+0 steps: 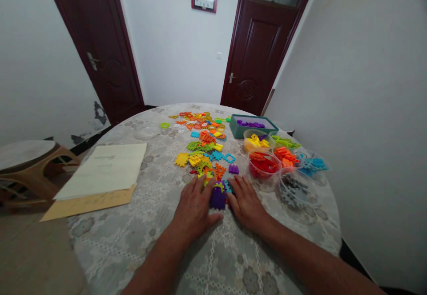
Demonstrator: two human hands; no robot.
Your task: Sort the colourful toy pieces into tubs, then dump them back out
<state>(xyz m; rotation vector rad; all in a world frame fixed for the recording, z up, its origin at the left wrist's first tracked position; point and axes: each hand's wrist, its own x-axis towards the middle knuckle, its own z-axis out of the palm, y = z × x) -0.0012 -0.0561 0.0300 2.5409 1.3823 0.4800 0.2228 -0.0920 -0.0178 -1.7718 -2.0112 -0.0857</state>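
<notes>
My left hand rests at the near end of a heap of colourful plastic building pieces, palm down with its fingers apart. Its fingertips touch yellow pieces. Opposite it, my right hand lies palm down with fingers stretched forward beside a small blue piece. Between both hands is a flat purple piece with a yellow-green piece at its far edge. A purple toothed block lies just beyond my right fingertips. The hands partly cover what is under them.
On the right stand clear tubs: one of red pieces, one of yellow, one of grey, plus several others. A green box holds purple pieces. Papers lie left on the round table, over a brown envelope. A stool stands left.
</notes>
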